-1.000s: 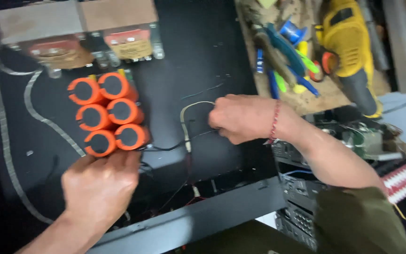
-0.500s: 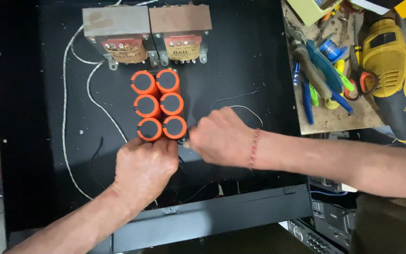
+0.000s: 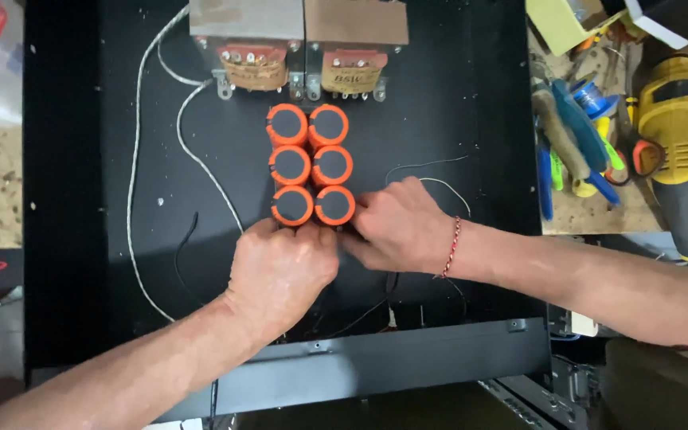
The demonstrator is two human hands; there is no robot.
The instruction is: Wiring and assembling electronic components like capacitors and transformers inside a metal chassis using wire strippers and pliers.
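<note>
At the near edge of the flat black metal chassis, the left hand and right hand meet, fingers curled in at the base of the block of six orange cylindrical capacitors. Whether they pinch anything is probably hidden beneath the knuckles; I cannot tell. Farther back sit two grey transformers, a white braided wire looping left. A yellow power drill lies on the bench to the right.

Even bright overhead light, sharp, soft shadows.
</note>
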